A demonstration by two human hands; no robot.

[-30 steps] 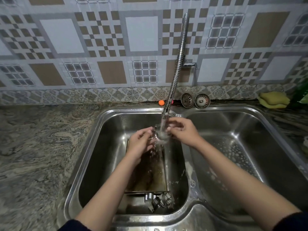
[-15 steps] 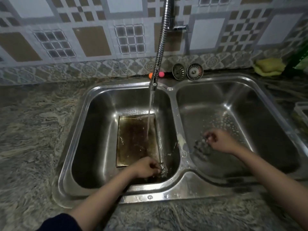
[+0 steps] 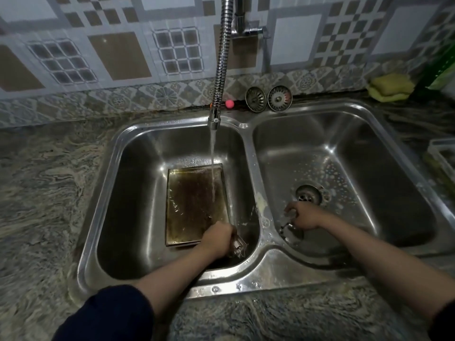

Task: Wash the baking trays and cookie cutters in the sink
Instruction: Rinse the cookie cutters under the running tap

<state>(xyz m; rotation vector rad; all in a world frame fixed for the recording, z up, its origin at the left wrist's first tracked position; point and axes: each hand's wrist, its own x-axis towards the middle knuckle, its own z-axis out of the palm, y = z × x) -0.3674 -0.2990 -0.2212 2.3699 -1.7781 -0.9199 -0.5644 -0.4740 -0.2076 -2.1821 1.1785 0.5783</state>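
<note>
water (image 3: 212, 153) is running from the flexible steel spring tap (image 3: 221, 60) onto the brown-stained rectangular baking tray (image 3: 194, 205), which is lying flat in the left basin of the double stainless steel sink (image 3: 256, 168). left hand (image 3: 218, 238) is gripping blurred metal cookie cutters (image 3: 237, 246) beside the tray's near right corner. right hand (image 3: 304, 216) is pinching a blurred metal cookie cutter (image 3: 286, 226) in the right basin, near the drain (image 3: 309, 195).

Two round metal strainers (image 3: 269, 98) lean against the patterned tile wall (image 3: 118, 52) behind the basins; a small pink ball (image 3: 229, 103) sits just beside the flexible tap hose (image 3: 220, 67); a yellow sponge (image 3: 389, 87) lies on the marbled countertop (image 3: 44, 183) at far right.
</note>
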